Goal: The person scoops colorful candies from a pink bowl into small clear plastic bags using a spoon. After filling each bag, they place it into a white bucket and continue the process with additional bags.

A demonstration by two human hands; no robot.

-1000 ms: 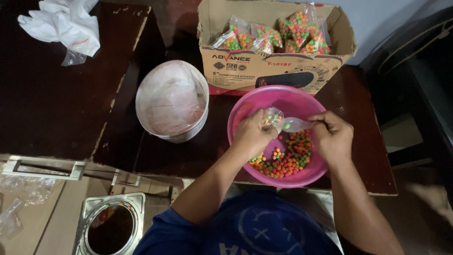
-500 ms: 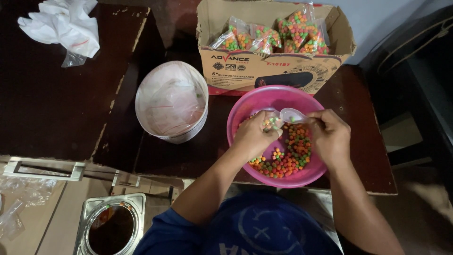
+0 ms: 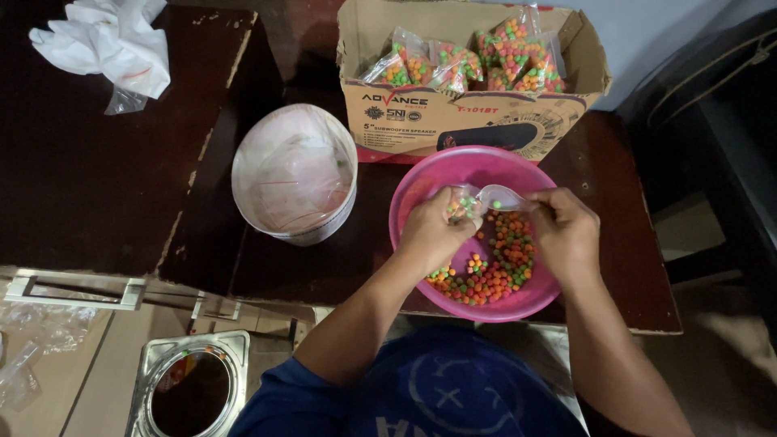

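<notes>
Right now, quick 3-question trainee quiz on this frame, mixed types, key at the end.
1. True or false: the pink bowl holds coloured candy balls.
2. What does the right hand hold: A) a clear spoon, B) scissors, C) a lid?
3. Where do the filled candy bags sit?

Key:
1. True.
2. A; the left hand pinches a small clear bag.
3. In the cardboard box behind the bowl.

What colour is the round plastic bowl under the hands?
Pink; the round plastic bowl shows best in the head view.
</notes>
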